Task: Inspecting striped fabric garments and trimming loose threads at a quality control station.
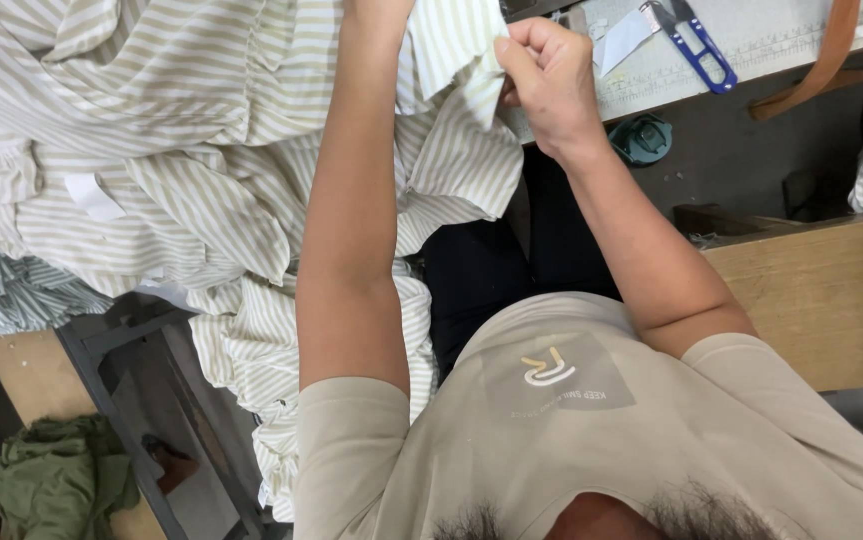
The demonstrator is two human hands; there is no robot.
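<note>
Right hand (546, 85) closed in a pinch grip on a folded edge of the striped fabric (471, 60), thumb pressed against fingertips. Left forearm (351, 200) stretched out left of the right hand, its hand cut off by the frame's top edge, so no telling that grip. Bulk of the cloth heaped further left of the right hand. Blue thread snips (696, 45) on the worktop (751, 30), right of the right hand. Probably mid-way through working along an edge; next move likely needing a steady pinch and taut cloth.
</note>
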